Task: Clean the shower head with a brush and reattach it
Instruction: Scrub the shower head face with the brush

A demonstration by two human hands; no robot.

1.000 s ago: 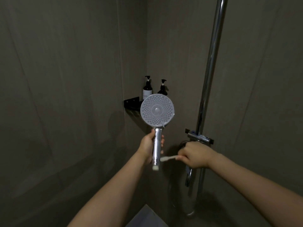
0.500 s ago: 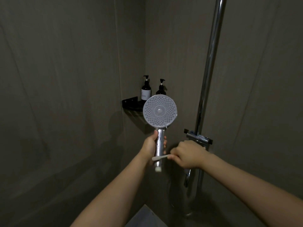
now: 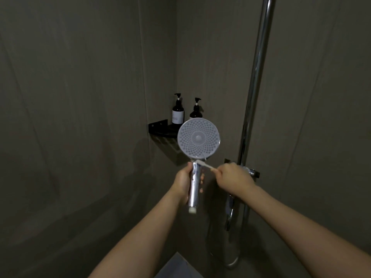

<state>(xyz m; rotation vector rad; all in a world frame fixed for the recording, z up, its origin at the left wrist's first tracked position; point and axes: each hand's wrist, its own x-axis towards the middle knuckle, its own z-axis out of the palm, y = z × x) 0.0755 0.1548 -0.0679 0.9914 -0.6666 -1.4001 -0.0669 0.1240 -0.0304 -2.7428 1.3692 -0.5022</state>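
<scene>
Left hand (image 3: 183, 182) grips upright shower head (image 3: 198, 138); right hand (image 3: 233, 178) (fisted) presses brush (image 3: 202, 163) against its neck.

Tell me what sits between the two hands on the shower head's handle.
In the head view, the brush spans it: held in the right hand, its tip at the top of the shower head handle, above the left hand.

Corner shelf (image 3: 159, 127), black, mounted where the two dark grey wall panels (image 3: 80, 97) meet. Two dark pump bottles on it: left pump bottle (image 3: 177, 113) has a pale label, right pump bottle (image 3: 195, 112) is partly hidden at its base. Chrome riser pipe (image 3: 259, 67) runs vertically on the right wall down to a chrome mixer valve (image 3: 252, 171). Chrome hose (image 3: 230, 217) hangs below it. Lighter floor patch (image 3: 176, 265) at bottom.
</scene>
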